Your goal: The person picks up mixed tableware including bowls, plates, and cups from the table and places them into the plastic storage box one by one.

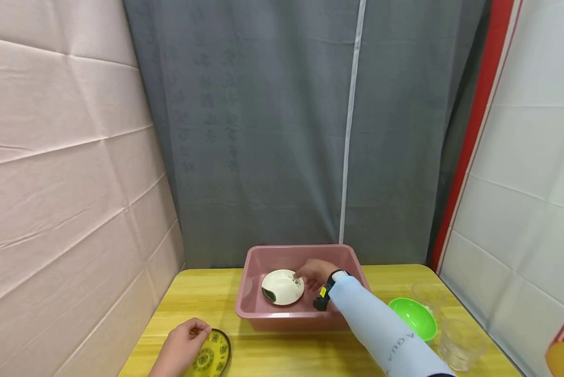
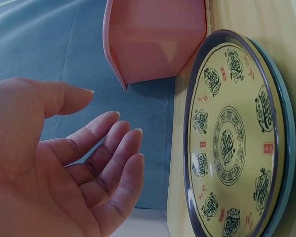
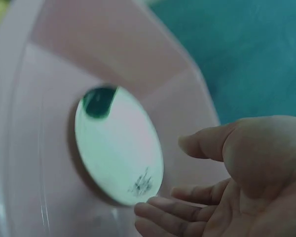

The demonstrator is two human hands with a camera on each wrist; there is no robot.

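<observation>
A white plate [image 1: 283, 287] with a dark green patch and a small dark sprig print lies inside the pink basin [image 1: 302, 315]. My right hand [image 1: 316, 272] reaches into the basin at the plate's right side. In the right wrist view its fingertips [image 3: 147, 210] are by the plate's rim, thumb apart; whether they touch it I cannot tell. My left hand [image 1: 181, 345] hovers beside a yellow patterned plate [image 1: 214, 352], its fingers loosely bent with nothing between them. The left wrist view shows that yellow plate [image 2: 227, 143] resting on a blue-green plate [image 2: 287, 118].
A bright green bowl [image 1: 415, 317] stands on the wooden table [image 1: 282, 352] right of the basin, beside clear glasses [image 1: 460, 343]. A grey curtain [image 1: 263, 131] hangs behind, with a pale cloth wall [image 1: 65, 183] at left and a white panel [image 1: 522, 183] at right.
</observation>
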